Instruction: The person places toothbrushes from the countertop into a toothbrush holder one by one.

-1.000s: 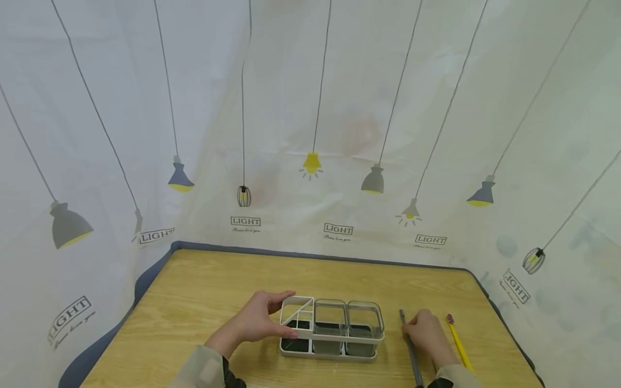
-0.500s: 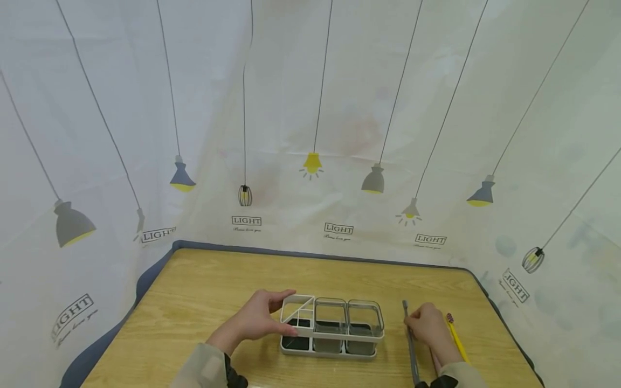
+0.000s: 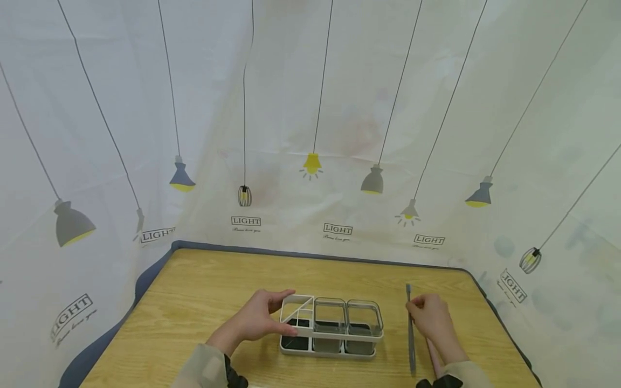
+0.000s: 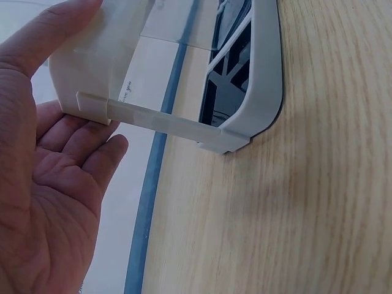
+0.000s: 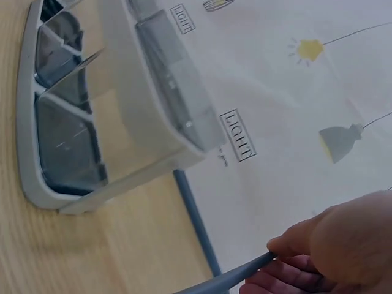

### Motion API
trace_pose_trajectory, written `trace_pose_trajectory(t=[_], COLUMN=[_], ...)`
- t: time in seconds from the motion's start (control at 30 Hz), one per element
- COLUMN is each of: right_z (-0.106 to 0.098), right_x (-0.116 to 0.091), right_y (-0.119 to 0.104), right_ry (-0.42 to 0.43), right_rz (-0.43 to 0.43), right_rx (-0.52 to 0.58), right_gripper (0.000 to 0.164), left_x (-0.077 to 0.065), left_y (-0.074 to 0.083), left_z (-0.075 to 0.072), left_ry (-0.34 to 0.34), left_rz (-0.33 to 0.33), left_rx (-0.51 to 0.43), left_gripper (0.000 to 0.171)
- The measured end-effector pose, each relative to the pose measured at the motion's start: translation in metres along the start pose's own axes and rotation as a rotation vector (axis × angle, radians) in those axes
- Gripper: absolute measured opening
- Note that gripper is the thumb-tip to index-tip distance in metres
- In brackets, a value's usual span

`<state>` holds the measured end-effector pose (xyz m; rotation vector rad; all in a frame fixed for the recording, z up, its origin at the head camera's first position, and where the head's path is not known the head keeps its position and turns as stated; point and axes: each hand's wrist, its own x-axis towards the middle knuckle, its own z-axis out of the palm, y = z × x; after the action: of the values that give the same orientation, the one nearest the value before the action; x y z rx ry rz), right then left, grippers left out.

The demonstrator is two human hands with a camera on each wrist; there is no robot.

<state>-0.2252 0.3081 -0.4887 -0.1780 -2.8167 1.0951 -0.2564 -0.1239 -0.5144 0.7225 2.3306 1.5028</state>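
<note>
My left hand (image 3: 259, 317) grips the left end of a white toothbrush holder (image 3: 346, 338), thumb in front and fingers behind. The left wrist view shows that hand (image 4: 58, 159) around the upper white frame (image 4: 92, 79). Two clear cups (image 3: 331, 315) sit in the holder beside a divided section (image 3: 298, 312). To its right, my right hand (image 3: 430, 318) pinches a grey toothbrush (image 3: 411, 345) between thumb and fingers, below its head. The right wrist view shows the pinching hand (image 5: 337, 251) and part of the grey handle (image 5: 233, 278); the rest is out of frame.
A pink handle (image 3: 433, 358) lies on the wooden table (image 3: 218, 275), partly covered by my right wrist. Behind the table hangs a pale sheet (image 3: 281, 108) printed with lamps. A blue edge (image 3: 310, 254) runs along the table's back.
My right hand has moved slightly forward with the grey toothbrush, whose handle end has come into view. The yellow toothbrush on the right is now hidden. My left hand keeps its grip.
</note>
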Motion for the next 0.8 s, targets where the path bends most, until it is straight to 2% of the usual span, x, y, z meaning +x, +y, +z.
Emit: trace_pose_trajectory(t=[0.2, 0.53, 0.8], right_z=[-0.011, -0.026, -0.029], right_x=[-0.001, -0.001, 0.001], right_y=[-0.021, -0.053, -0.077], right_ry=[0.078, 0.161, 0.253], right_rz=[-0.075, -0.129, -0.186], right_rx=[0.013, 0.035, 0.032], right_gripper=[0.022, 0.027, 0.022], left_x=[0.0, 0.0, 0.0], left_y=[-0.001, 0.0, 0.0], left_z=[0.0, -0.001, 0.0], left_ry=[0.007, -0.001, 0.002], left_rz=[-0.001, -0.002, 0.011], left_rx=[0.011, 0.019, 0.019], left_gripper=[0.094, 0.094, 0.095])
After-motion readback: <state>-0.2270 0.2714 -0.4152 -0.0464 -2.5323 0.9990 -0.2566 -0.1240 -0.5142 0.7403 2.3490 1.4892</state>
